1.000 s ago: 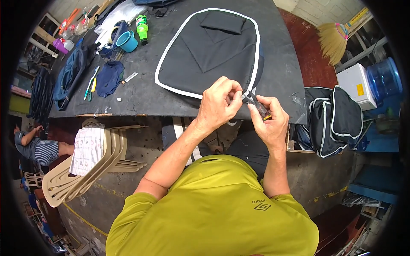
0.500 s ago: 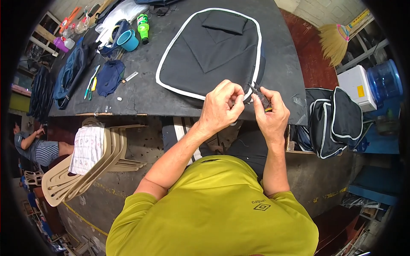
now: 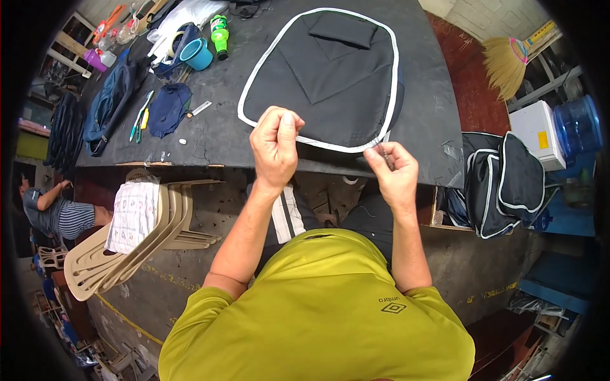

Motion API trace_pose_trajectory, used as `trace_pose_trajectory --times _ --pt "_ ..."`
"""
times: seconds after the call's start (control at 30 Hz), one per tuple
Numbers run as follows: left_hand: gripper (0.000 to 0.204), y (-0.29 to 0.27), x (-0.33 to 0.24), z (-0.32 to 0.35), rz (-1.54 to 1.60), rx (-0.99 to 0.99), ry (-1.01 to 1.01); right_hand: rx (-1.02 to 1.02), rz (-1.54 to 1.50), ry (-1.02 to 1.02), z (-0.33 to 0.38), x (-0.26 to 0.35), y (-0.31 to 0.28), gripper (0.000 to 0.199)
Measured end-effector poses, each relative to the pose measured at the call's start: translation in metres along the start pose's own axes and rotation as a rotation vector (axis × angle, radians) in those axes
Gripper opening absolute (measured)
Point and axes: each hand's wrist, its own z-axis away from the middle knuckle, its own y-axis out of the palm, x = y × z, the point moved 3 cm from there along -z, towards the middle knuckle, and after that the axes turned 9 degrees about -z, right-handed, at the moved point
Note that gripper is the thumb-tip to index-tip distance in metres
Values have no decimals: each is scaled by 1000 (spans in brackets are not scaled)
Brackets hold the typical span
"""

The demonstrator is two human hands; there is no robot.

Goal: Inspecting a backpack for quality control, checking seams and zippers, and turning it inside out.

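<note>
A black backpack (image 3: 330, 105) edged with white piping lies on the dark table in front of me, a flap pocket near its far end. My left hand (image 3: 276, 149) is raised at its near left edge, fingers curled and pinched together; whatever they hold, if anything, is too small to see. At the near right corner, my right hand (image 3: 395, 174) grips a small dark slender thing (image 3: 384, 153) between thumb and fingers, its tip against the white piping. The palm hides most of that thing.
Left on the table (image 3: 219, 136) are a navy fabric piece (image 3: 170, 111), a toothbrush (image 3: 140, 117), a blue cup (image 3: 196, 55) and a green bottle (image 3: 219, 38). Stacked chairs (image 3: 136, 228) stand left, a person (image 3: 63, 206) beyond. More black bags (image 3: 499, 184) sit right, below a broom (image 3: 508, 63).
My left hand has moved left, away from the right corner, along the near edge. The right hand has dropped slightly toward me and still holds the dark thing.
</note>
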Motion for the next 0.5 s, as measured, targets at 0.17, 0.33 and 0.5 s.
trace_pose_trajectory --times 0.17,0.33,0.5 --pt "14 5 -14 5 -302 176 194 -13 -43 -90 -7 -21 5 8" --pt "23 56 -35 13 -419 253 305 -66 -140 -78 -20 -7 -19 10" --pt "18 109 -41 12 -402 295 357 -157 -94 -102 -30 1 -54 14"
